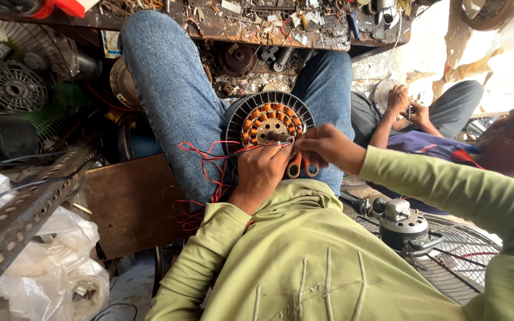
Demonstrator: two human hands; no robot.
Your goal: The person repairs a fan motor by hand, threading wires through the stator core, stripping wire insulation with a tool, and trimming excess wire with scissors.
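Down on the lap, both hands, left hand (261, 172) and right hand (326, 145), fingers pinched on red wires (209, 156) beside stator (270, 122)

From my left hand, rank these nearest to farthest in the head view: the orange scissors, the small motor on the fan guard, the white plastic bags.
1. Orange scissors, right beside the left hand.
2. Small motor, lower right.
3. White plastic bags, far lower left.

Cramped, cluttered repair shop.
Littered surface (257, 27) ahead, fan grilles (13, 65) left, perforated angle iron (19, 208) over plastic bags (60, 261), wooden board (132, 202), bright daylight right.
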